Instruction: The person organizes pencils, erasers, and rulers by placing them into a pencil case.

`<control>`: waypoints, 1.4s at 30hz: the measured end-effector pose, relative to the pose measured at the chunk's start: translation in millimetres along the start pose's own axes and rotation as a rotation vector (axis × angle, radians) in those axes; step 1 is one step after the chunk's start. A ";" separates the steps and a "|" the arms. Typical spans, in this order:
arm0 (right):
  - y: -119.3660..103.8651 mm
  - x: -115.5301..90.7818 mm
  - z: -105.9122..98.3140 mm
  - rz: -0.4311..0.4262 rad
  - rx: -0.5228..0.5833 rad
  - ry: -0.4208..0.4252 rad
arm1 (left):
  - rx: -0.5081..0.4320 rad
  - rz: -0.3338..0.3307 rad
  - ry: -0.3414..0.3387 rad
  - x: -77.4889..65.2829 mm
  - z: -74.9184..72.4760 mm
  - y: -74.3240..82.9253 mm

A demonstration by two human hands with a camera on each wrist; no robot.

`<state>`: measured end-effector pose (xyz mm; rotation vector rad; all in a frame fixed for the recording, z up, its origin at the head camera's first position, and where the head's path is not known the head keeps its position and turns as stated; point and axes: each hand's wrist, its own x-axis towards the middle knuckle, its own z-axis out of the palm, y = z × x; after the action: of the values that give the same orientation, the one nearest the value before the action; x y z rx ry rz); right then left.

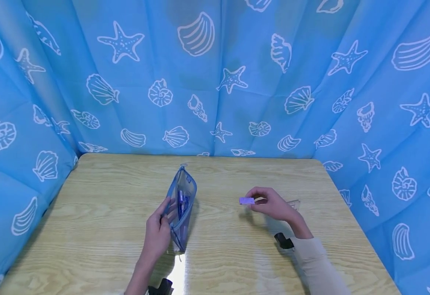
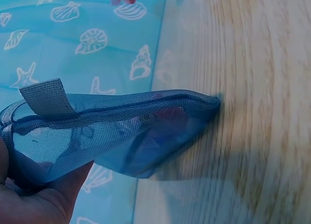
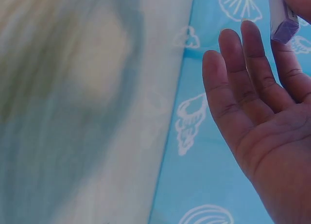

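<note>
My left hand [image 1: 158, 233] grips the side of a blue mesh zip pouch [image 1: 191, 188], thumb on the near side and fingers behind the mesh. The pouch stands tilted with its mouth open, and purple and dark items [image 1: 181, 200] show inside. In the left wrist view, the mesh pouch [image 2: 112, 131] stretches away from the hand towards the tabletop. Right of the pouch, my right hand [image 1: 271, 203] pinches a small purple block [image 1: 246, 200], like an eraser, between thumb and index finger above the table. The right wrist view shows its other fingers extended, apart from the block [image 3: 284, 27].
A clear flat plastic piece [image 1: 294, 204] with markings lies on the wooden table [image 1: 126, 180], partly hidden behind my right wrist. Blue curtains [image 1: 200, 82] with white shells and starfish hang along the back and both sides.
</note>
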<state>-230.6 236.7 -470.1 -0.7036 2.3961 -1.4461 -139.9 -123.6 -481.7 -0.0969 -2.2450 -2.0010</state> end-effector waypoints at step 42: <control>-62.3 81.8 58.5 -0.171 0.014 -0.150 | 0.029 0.055 -0.005 -2.3 1.7 1.3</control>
<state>-256.9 125.2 -440.5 -0.9983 2.2573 -1.4161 -137.6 -121.6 -480.9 -0.1594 -2.2487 -1.9419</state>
